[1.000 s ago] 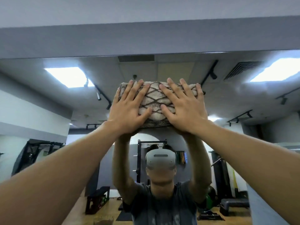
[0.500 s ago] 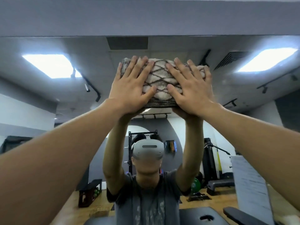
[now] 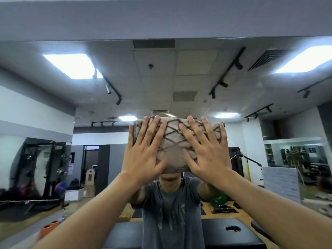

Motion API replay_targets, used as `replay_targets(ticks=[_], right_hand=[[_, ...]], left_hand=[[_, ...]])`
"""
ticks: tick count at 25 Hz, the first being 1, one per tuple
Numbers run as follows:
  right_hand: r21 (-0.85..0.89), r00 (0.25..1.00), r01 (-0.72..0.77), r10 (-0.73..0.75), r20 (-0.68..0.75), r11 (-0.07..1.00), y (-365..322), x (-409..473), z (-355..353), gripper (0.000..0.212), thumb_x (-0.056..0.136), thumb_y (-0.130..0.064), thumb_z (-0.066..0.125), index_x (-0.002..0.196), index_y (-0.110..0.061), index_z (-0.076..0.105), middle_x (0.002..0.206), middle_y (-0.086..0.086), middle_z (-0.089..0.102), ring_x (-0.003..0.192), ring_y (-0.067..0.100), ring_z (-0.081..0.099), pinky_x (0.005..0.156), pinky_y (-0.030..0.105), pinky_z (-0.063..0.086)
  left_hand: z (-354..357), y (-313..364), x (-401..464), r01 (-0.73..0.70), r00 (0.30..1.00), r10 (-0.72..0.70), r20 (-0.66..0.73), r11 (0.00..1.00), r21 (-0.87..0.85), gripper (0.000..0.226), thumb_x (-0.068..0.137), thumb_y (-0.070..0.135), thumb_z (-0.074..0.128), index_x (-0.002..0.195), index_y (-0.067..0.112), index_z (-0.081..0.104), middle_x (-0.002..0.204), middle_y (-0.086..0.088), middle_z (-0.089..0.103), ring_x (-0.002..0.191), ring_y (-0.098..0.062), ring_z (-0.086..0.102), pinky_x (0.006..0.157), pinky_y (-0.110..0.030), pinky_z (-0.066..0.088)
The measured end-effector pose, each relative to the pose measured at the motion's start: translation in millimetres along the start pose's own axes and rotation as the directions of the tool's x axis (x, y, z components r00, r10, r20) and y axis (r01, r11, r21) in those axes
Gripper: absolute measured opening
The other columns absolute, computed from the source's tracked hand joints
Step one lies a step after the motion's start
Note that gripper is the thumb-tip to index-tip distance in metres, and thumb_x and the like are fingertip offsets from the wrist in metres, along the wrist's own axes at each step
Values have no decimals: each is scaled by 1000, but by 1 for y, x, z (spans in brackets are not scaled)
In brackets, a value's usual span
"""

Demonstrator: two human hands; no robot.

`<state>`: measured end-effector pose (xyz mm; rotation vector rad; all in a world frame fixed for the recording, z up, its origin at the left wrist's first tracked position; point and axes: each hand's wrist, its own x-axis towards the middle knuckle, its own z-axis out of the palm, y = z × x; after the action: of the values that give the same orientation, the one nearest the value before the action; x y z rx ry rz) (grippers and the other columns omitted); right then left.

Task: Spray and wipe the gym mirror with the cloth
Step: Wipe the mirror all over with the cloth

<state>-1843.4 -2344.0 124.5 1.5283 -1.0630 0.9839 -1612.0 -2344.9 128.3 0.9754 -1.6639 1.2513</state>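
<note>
The left hand (image 3: 143, 155) and right hand (image 3: 206, 155) lay flat with fingers (image 3: 155, 130) spread, pressing the folded cloth (image 3: 175, 141) against the mirror (image 3: 179, 72) beneath them. The cloth looked soft, light and thick; palm pressure at both ends probably suited it best.

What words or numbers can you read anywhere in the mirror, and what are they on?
None can be read for sure.
Big pale letters on the far wall: mirrored and blurred, unreadable.
White board on the right: faint lines, too small to read.
Paper on the rack on the left: too blurred.
Print on the grey shirt: smeared, no letters clear.
The cloth under the left hand and right hand has only a crisscross pattern.
</note>
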Motion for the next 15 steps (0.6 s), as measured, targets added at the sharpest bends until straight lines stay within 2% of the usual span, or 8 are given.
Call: replay_targets(ticks=[4,12,15], right_hand=[[-14,999,33,-32,18,999,-10,30,-5,77,98,-63,34,168,-38,16,176,-2,17,161,32,18,127,65,6],[8,999,-15,15,-32,1000,-28,190,-23,77,95,-71,14,167,-44,8,177,-6,10,162,28,10,128,64,0],[0,998,-43,43,-51,999,-31,225,-26,75,96,-70,15,166,-45,5,177,-7,8,163,27,8,128,64,-1]], left_hand=[[-6,-29,18,-42,999,42,28,999,5,86,96,66,28,166,20,9,174,-3,2,160,-26,-5,126,-62,7],[-35,-140,139,-34,999,34,-11,999,22,86,93,70,16,166,26,6,174,1,1,160,-21,-6,128,-55,-6],[-43,-166,168,-46,999,46,1,999,6,86,92,70,16,166,28,4,174,2,0,160,-21,-7,127,-54,-9]])
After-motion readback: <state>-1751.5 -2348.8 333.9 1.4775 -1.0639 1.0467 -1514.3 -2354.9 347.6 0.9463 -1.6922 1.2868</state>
